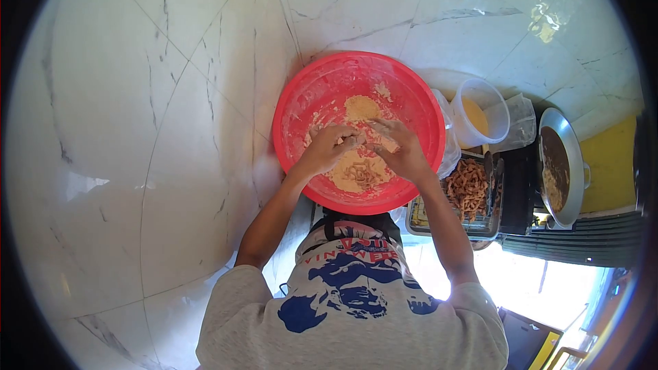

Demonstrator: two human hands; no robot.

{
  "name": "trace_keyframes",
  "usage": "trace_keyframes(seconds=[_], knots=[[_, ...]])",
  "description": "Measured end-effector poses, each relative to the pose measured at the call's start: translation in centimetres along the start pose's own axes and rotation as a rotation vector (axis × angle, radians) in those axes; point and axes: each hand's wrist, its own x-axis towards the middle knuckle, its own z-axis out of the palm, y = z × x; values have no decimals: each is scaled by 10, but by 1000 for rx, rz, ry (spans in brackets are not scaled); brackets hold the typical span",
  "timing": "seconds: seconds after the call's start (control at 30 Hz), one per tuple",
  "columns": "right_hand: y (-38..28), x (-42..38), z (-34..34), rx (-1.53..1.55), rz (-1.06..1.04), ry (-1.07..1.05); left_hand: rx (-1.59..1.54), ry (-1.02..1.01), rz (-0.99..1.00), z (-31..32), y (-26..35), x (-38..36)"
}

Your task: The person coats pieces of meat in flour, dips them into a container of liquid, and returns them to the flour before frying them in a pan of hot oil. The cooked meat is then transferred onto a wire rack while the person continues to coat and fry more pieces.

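Note:
A large red plastic basin [428, 116] holds pale flour [362, 107] in its middle and smeared on its inner wall. Several floured strips [367, 177] lie in the near part of the basin. My left hand [332, 147] is over the flour from the left, fingers bent and pressed together; whatever they hold is too small to make out. Opposite it, my right hand [401, 151] has thumb and fingers apart, with floury fingertips close to those of my left hand. No held thing shows in it.
Right of the basin, a wire-rack tray [415, 223] carries brown fried strips [467, 188]. Behind it stands a clear plastic tub [500, 120] with yellowish contents. Farther right is a metal wok [574, 192] with dark oil. Marble-patterned tiled walls [205, 96] rise left and behind.

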Motion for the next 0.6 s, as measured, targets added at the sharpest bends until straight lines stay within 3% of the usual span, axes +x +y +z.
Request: trace_keyframes(seconds=[0.07, 0.17, 0.27, 0.47, 0.6], knots=[[-6, 6, -2, -65, -65, -38, 30, 0, 113, 4, -20, 2], [-5, 6, -5, -48, -11, -112, -16, -125, -105, -5, 20, -2], [9, 1, -2, -17, 7, -57, 29, -133, -111, -6, 11, -2], [0, 3, -2, -41, -6, -62, 170, -4, -38, -8, -3, -7], [-2, 3, 3, 5, 12, -88, 222, -29, 1, -9, 1, -6]])
